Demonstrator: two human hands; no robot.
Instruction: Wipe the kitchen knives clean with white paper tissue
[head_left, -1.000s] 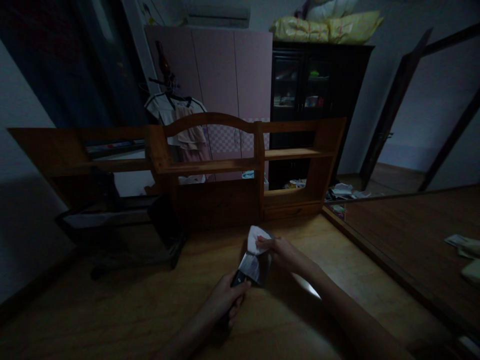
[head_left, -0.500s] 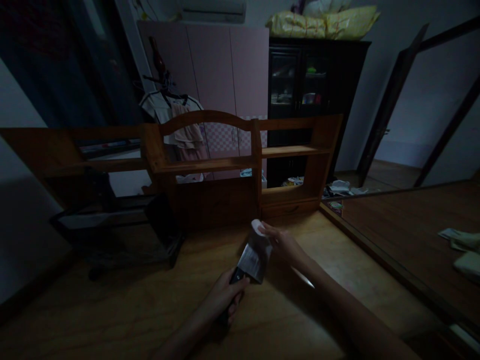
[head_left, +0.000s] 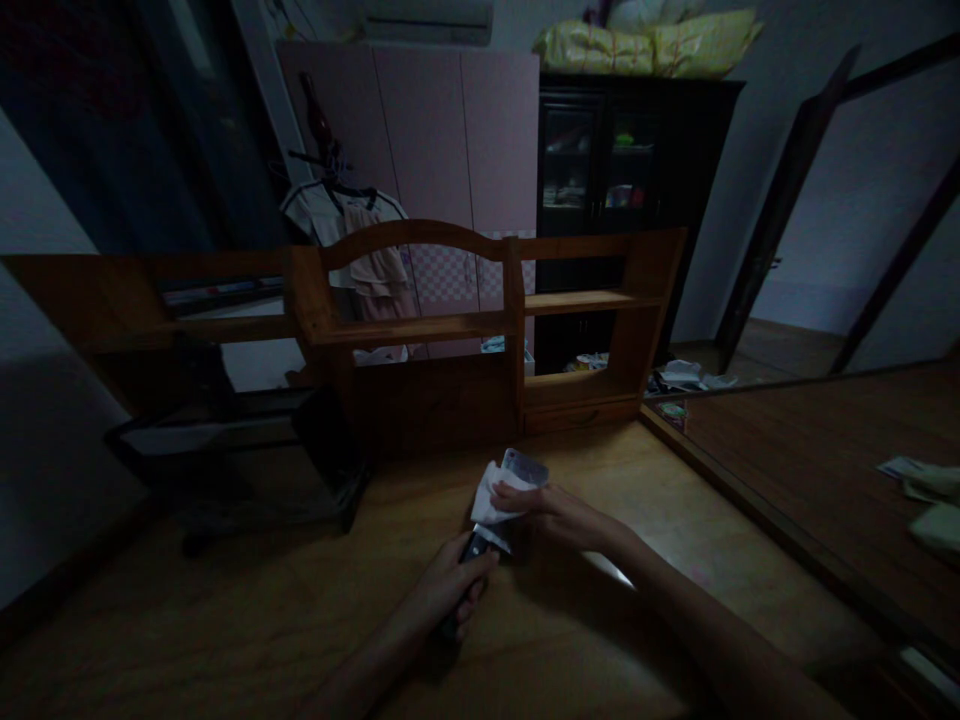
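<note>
Above the wooden table (head_left: 262, 620), the left hand (head_left: 448, 588) grips a wide knife (head_left: 525, 467) by its dark handle, blade pointing away toward the shelf (head_left: 450, 330), while the right hand (head_left: 559, 512), just beyond, pinches a white cloth (head_left: 486, 502) against the blade.

Left grip (head_left: 450, 592) curled closed, right grip (head_left: 559, 512) pinching just beyond.

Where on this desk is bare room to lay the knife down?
Bare desk lies left of the left hand, and right of the right hand up to its far edge. It is crowded in the middle, where both hands, knife and cloth meet before the shelf unit.
</note>
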